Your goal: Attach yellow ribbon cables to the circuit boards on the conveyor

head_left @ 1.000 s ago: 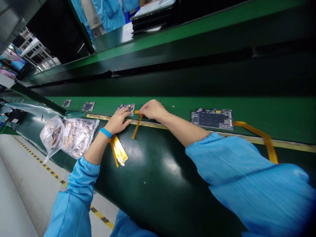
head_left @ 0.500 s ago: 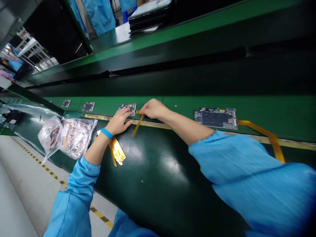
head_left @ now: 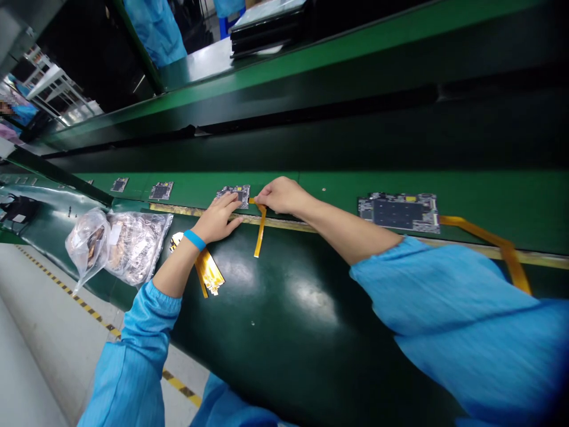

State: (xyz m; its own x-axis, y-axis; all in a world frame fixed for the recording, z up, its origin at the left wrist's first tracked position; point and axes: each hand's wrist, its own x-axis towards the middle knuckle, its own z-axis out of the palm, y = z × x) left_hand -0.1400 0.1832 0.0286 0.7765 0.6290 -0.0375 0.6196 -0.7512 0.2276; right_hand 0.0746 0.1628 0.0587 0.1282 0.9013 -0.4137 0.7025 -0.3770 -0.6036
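Note:
A small circuit board (head_left: 242, 194) lies on the green conveyor belt (head_left: 326, 204). My left hand (head_left: 217, 218) rests over its left part, fingers stretched out and thumb apart. At the board's right edge, my right hand (head_left: 280, 196) pinches an orange flex cable (head_left: 261, 231) near its upper end. The cable's long tail hangs over the belt's edge toward me. My fingers hide part of the cable, so I cannot tell whether it is joined to the board. Below my left wrist lies a stack of similar flex cables (head_left: 211, 274).
Rightward on the belt sits another circuit board (head_left: 400, 212) with a flex cable (head_left: 484, 234) extending from it. More boards (head_left: 160, 190) line the belt to the left. Clear plastic bags (head_left: 137, 246) lie on the green worktop (head_left: 284, 350). A black stack (head_left: 267, 32) stands across the line.
The boards on the belt have shifted slightly right, and both hands have moved with the board. The pinched cable's tail has swung from leaning left to hanging more nearly straight down.

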